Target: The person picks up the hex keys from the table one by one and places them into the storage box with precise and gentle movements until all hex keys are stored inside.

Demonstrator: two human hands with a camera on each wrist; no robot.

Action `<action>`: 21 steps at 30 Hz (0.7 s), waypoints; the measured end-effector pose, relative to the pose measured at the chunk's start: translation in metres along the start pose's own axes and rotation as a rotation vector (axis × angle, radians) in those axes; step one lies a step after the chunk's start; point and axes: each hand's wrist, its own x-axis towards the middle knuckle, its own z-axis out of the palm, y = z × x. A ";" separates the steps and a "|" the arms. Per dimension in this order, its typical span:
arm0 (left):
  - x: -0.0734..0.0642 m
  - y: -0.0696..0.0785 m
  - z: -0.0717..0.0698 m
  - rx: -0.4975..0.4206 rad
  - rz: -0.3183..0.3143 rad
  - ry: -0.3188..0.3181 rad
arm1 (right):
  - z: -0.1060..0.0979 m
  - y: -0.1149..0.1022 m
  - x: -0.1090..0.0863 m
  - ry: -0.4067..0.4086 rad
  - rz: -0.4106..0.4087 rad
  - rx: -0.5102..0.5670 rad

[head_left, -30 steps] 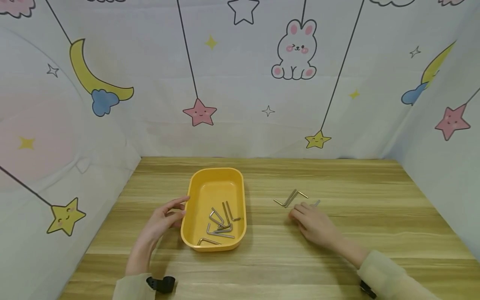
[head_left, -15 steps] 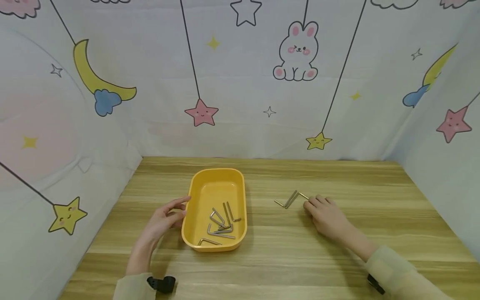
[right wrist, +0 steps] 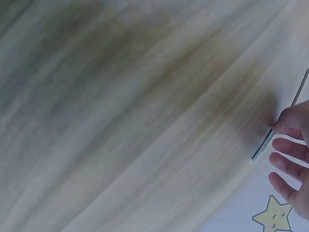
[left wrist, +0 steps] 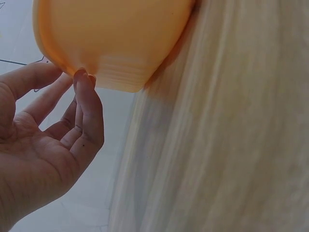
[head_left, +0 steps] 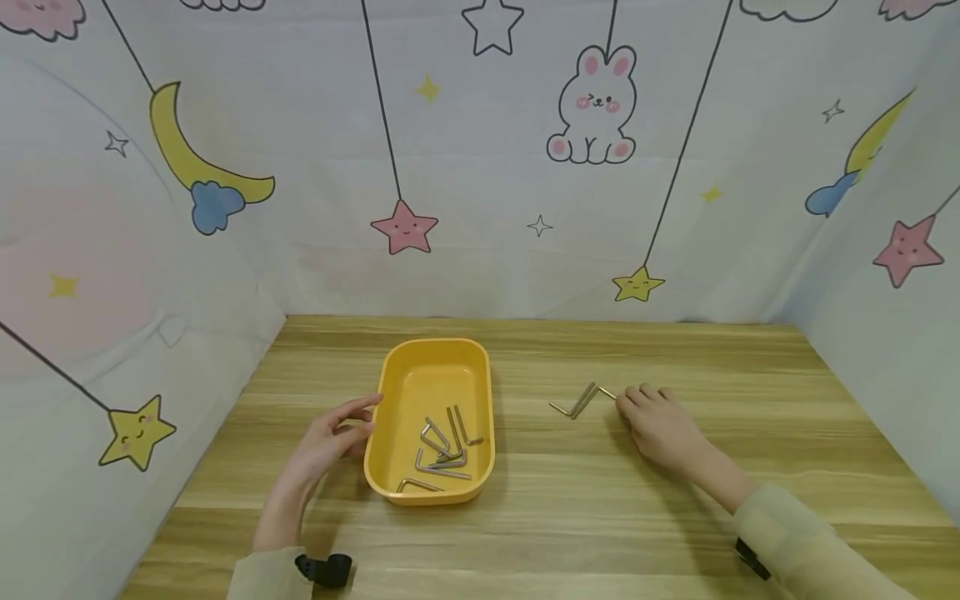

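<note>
A yellow plastic bin (head_left: 427,367) sits left of centre on the table with several L-shaped hex keys (head_left: 447,472) lying in its near half. My left hand (head_left: 322,446) touches the bin's left side, fingertips against the outer wall, as the left wrist view shows of the hand (left wrist: 48,140) and bin (left wrist: 116,38). Farther right, two hex keys (head_left: 582,400) lie side by side on the wood. Just right of them my right hand (head_left: 663,429) is low over the table. In the right wrist view its thumb and index finger pinch a thin metal hex key (right wrist: 262,146), partly hidden by the fingertips.
The wood-grain table (head_left: 540,525) is bounded at the back and sides by a white cloth (head_left: 480,275) printed with stars, moons and a rabbit. Each wrist carries a small black camera, such as the left wrist's camera (head_left: 330,570).
My right hand has moved right, uncovering more of the two keys and covering the grey key end that showed beyond it. The left hand and the bin have stayed put.
</note>
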 end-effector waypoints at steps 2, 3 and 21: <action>0.000 0.000 0.000 0.002 0.000 0.000 | 0.000 0.001 0.000 -0.017 0.009 -0.006; 0.000 0.000 0.000 0.005 -0.001 0.000 | -0.001 0.002 0.000 -0.029 0.016 -0.008; -0.002 0.001 0.001 0.008 -0.003 -0.003 | 0.001 0.006 0.000 -0.074 0.013 -0.075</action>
